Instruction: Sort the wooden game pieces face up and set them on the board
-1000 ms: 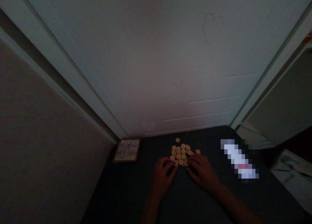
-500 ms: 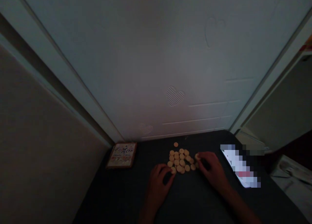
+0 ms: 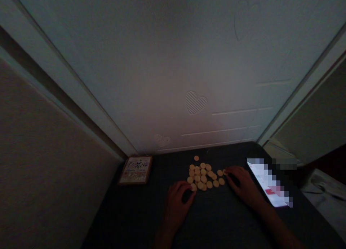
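Observation:
Several small round tan discs point(image 3: 202, 176) lie in a loose cluster on a dark surface point(image 3: 140, 209) in dim light. My left hand point(image 3: 178, 198) rests at the cluster's near left corner, fingers curled, its fingertips touching a disc point(image 3: 193, 187). My right hand point(image 3: 242, 186) lies to the right of the cluster, fingers bent, its fingertips against the rightmost disc point(image 3: 225, 172). One disc point(image 3: 196, 158) sits alone beyond the cluster, toward the wall.
A small framed picture point(image 3: 135, 169) lies flat at the left back corner. A lit, blurred screen point(image 3: 270, 182) lies to the right of my right hand. A pale wall with heart patterns point(image 3: 195, 103) rises right behind the surface.
My right hand has slid rightward from the cluster's near edge, drawing a few discs out to the right. My left hand has stayed at the near left corner.

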`<state>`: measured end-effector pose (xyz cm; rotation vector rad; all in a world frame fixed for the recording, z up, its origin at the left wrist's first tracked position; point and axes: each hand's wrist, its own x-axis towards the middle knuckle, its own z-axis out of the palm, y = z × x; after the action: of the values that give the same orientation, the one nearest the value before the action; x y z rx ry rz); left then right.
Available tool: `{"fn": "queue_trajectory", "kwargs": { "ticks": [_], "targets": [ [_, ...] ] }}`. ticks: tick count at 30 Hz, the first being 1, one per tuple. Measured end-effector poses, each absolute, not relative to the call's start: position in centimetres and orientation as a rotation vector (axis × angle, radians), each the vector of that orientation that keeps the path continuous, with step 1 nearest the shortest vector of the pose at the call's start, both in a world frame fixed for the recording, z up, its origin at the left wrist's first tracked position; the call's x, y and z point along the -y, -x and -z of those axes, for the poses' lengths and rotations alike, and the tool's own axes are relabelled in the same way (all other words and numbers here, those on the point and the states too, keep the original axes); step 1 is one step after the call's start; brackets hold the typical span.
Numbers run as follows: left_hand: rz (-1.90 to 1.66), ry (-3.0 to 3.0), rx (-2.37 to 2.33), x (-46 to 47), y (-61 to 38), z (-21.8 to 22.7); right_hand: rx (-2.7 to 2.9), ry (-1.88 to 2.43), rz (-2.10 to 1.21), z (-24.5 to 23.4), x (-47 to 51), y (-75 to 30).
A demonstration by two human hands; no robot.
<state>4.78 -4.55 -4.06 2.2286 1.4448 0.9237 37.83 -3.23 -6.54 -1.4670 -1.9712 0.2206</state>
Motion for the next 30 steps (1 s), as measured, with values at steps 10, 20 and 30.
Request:
{"fn": "queue_trajectory", "kwargs": {
  "ticks": [10, 20, 30],
  "targets": [
    [-0.906, -2.205, -1.429, 4.6, -4.8, 4.2, 2.056, 1.427, -0.269, 5.8, 3.8, -37.6],
    [-0.947, -2.146, -1.440, 5.0, -5.1, 3.6, 2.060, 1.425, -0.278, 5.1, 4.2, -37.3],
    [-0.947, -2.177, -1.439, 5.3, -5.1, 3.4, 1.974, 1.442, -0.314, 5.5, 4.2, -37.5]
  ]
}}
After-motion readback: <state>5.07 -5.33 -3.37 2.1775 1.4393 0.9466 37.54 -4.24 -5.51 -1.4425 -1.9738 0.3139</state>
